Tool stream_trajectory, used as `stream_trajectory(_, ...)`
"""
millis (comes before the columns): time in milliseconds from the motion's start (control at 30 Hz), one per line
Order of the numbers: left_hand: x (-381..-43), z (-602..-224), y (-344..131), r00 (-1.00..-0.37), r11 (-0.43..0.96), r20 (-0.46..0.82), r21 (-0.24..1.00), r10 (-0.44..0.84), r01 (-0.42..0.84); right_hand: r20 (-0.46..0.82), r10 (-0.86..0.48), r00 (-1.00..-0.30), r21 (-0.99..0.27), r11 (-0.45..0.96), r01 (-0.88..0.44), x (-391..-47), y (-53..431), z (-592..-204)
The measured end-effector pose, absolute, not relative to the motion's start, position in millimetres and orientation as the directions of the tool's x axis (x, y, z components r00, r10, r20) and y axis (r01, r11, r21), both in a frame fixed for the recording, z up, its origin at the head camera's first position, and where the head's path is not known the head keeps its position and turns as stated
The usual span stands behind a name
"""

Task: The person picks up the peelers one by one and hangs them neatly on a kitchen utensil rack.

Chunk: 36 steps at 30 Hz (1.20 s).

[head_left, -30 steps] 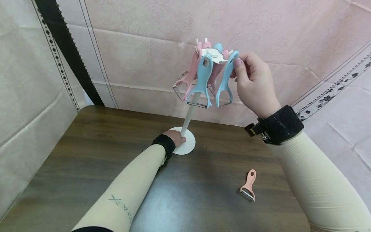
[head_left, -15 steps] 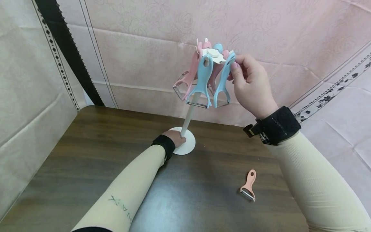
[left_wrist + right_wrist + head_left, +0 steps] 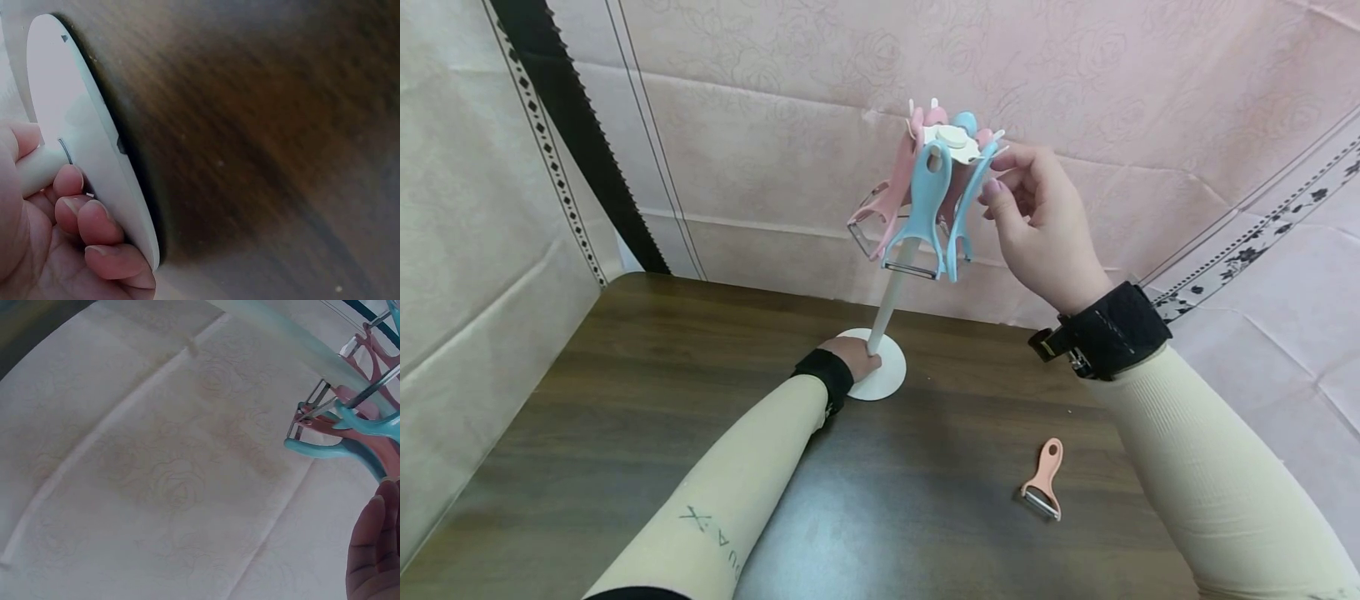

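My left hand (image 3: 852, 358) grips the white pole of a stand (image 3: 887, 304) low down, just above its round base, fingers curled round it in the left wrist view. Blue and pink peelers hang in a ring from the hooks at its top. My right hand (image 3: 1048, 229) is beside the right-hand blue peeler (image 3: 967, 196), thumb apart from the other fingers and fingertips close to its handle. A second blue peeler (image 3: 928, 192) faces the front, and a pink peeler (image 3: 892, 196) hangs on the left. Others at the back are partly hidden.
A peach-coloured peeler (image 3: 1047, 468) lies on the brown wooden table (image 3: 760, 467), front right, blade end towards me. Behind the table's far edge hangs a pale pink patterned cloth (image 3: 775, 167). More cloth hangs at both sides.
The right-hand blue peeler has moved left, in towards the pole, and turned edge-on. My right hand has shifted slightly left, its fingers loosening from the handle. The left hand stays put.
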<state>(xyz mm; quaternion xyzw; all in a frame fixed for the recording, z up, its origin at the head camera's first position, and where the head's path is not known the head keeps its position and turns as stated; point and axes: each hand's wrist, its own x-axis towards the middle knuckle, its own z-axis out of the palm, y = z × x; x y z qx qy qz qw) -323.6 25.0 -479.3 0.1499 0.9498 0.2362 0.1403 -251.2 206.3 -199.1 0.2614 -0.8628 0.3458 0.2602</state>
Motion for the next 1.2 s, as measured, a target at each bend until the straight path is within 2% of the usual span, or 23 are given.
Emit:
stream_trajectory(200,-321.0,-473.2,23.2,-0.912,0.844,-0.209,0.492,0.353,0.214,0.560,-0.222,-0.798,-0.492,0.687,-0.535,-246.4,229.8,-225.6)
stream_trajectory(400,-316.1,-467.2,24.4,-0.921,0.851,-0.212,0.489,0.328,0.191,0.345,-0.214,-0.914,-0.463,0.808,-0.364,-239.8,273.7,-294.8)
stream_trajectory(467,-316.2,-467.3,24.8,-0.922,0.852,-0.215,0.490,0.322,0.184,0.237,-0.239,-0.942,-0.416,0.851,-0.321,-234.3,288.2,-319.3)
stream_trajectory(533,-317.1,-468.8,25.0,-0.923,0.853,-0.216,0.489,0.319,0.181,0.073,-0.276,-0.958,-0.351,0.892,-0.284,-226.5,301.9,-339.0)
stream_trajectory(633,-317.9,-471.4,25.0,-0.923,0.856,-0.213,0.483,0.320,0.185,-0.176,-0.309,-0.935,-0.249,0.933,-0.262,-214.5,320.5,-359.2)
stream_trajectory(700,-317.2,-471.3,24.6,-0.923,0.856,-0.205,0.479,0.325,0.195,-0.286,-0.300,-0.910,-0.192,0.948,-0.252,-208.3,330.9,-368.3)
stream_trajectory(967,-311.6,-464.5,23.6,-0.925,0.858,-0.203,0.476,0.321,0.193,-0.361,-0.177,-0.915,-0.061,0.984,-0.167,-187.3,363.0,-391.6)
stream_trajectory(1200,-315.5,-469.9,24.1,-0.929,0.860,-0.196,0.473,0.314,0.191,-0.421,-0.090,-0.903,-0.051,0.996,-0.076,-173.9,381.1,-408.3)
